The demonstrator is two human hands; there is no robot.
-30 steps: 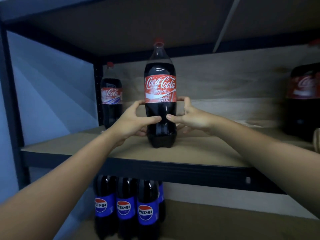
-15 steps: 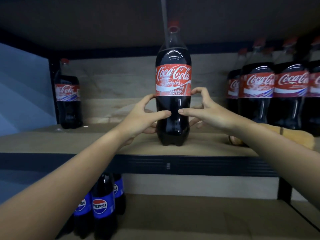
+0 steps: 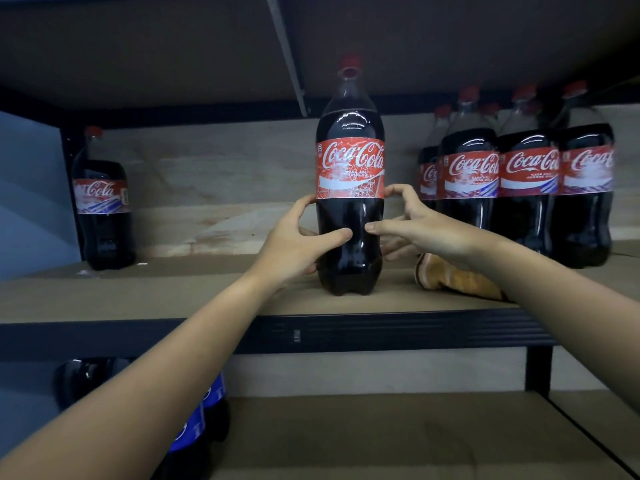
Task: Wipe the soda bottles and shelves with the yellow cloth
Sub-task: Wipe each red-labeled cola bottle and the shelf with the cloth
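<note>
At the far left of my view, 1 lone Coca-Cola bottle (image 3: 102, 206) stands upright at the back corner of the shelf (image 3: 173, 296), well apart from everything else. Below it, on the lower shelf (image 3: 398, 434), I see dark bottles with blue labels (image 3: 194, 431), partly hidden behind the left forearm. Moving toward the middle, the left hand (image 3: 294, 242) wraps the lower body of the centre bottle (image 3: 349, 174), thumb up near the bottom edge of the red label and fingers curled across the dark front. That bottle stands upright near the front edge of the shelf, red cap on, its base on the board. The right hand (image 3: 420, 225) grips the same bottle from the other side, thumb at the label's lower edge and index fingertip nearly meeting the left one across the front; the remaining fingers reach behind the bottle. Just right of the bottle's base, the yellow cloth (image 3: 453, 277) lies bunched on the shelf, partly covered by the right wrist and touched by neither hand as far as I can tell. Farther right, a group of Coca-Cola bottles (image 3: 519, 174) stands upright and packed close together toward the back, at least 4 of them, with more caps showing behind.
</note>
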